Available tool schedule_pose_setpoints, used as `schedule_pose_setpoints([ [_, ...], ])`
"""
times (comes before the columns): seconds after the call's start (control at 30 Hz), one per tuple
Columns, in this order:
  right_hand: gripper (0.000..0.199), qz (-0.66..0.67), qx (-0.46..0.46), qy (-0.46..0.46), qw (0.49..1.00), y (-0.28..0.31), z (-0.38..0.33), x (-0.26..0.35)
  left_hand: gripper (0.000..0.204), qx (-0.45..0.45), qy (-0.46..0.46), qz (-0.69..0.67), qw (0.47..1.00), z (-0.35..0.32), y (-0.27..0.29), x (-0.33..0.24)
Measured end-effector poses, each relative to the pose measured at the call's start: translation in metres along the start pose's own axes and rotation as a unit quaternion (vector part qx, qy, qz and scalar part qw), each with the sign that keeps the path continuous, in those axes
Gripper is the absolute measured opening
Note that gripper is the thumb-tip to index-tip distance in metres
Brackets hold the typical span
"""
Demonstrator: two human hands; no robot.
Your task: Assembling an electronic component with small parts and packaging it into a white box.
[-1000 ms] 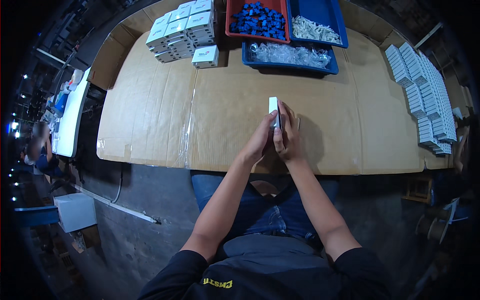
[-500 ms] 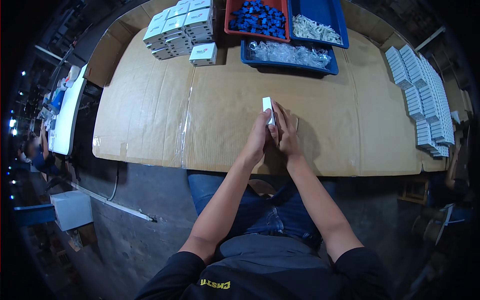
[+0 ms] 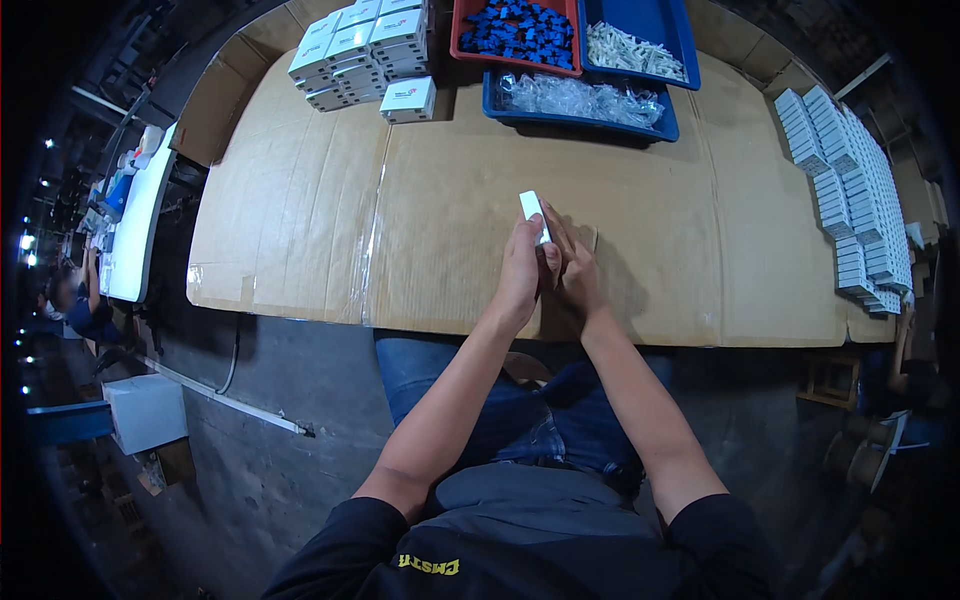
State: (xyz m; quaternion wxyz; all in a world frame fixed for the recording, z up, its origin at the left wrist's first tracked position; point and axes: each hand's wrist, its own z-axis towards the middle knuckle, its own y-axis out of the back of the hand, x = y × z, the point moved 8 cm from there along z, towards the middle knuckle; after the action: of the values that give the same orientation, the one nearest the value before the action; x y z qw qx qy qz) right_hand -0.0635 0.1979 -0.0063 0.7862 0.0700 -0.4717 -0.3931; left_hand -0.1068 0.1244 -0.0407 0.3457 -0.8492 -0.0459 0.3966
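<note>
Cardboard-covered worktop [image 3: 270, 220] fills the head view's middle; at frame centre, left hand [image 3: 520, 262] and right hand [image 3: 580, 278] together grip a slim white box [image 3: 530, 205], fingers nearly straight. White cartons [image 3: 350, 42] stacked upper left look finished (my guess); the held one is not yet set down, and blue plastic parts [image 3: 515, 33] are left, top centre.

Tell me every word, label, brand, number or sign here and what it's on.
Yellow lettering on the dark shirt: present, but I don't copy printed words.
Lone white box: small print and a reddish mark, too small to read.
Left stack of white boxes: similar print, too small.
White boxes at right: markings too small.
Held white item: no lettering I can make out.
</note>
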Motion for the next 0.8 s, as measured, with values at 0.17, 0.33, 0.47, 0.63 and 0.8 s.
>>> schedule_pose_setpoints([
  [0.17, 0.052, 0.006, 0.009, -0.009, 1.000, -0.003, -0.002, 0.004, 0.029, -0.001, -0.018, 0.016, 1.000, -0.001, 0.004, -0.002],
  [0.33, 0.051, 0.011, 0.000, -0.003, 1.000, -0.003, -0.001, 0.000, 0.028, -0.004, -0.008, 0.006, 1.000, 0.000, 0.004, 0.001],
  [0.47, 0.048, 0.020, 0.012, -0.036, 0.999, -0.004, -0.004, -0.005, 0.028, -0.007, -0.009, 0.006, 1.000, 0.001, 0.002, 0.001],
  [0.63, 0.047, 0.025, 0.000, -0.012, 1.000, -0.003, -0.004, -0.005, 0.027, -0.021, -0.027, -0.009, 0.999, -0.001, 0.001, -0.001],
  [0.8, 0.047, 0.029, -0.003, -0.020, 0.999, -0.005, -0.005, -0.004, 0.027, -0.024, -0.026, -0.015, 0.999, -0.003, 0.001, 0.000],
])
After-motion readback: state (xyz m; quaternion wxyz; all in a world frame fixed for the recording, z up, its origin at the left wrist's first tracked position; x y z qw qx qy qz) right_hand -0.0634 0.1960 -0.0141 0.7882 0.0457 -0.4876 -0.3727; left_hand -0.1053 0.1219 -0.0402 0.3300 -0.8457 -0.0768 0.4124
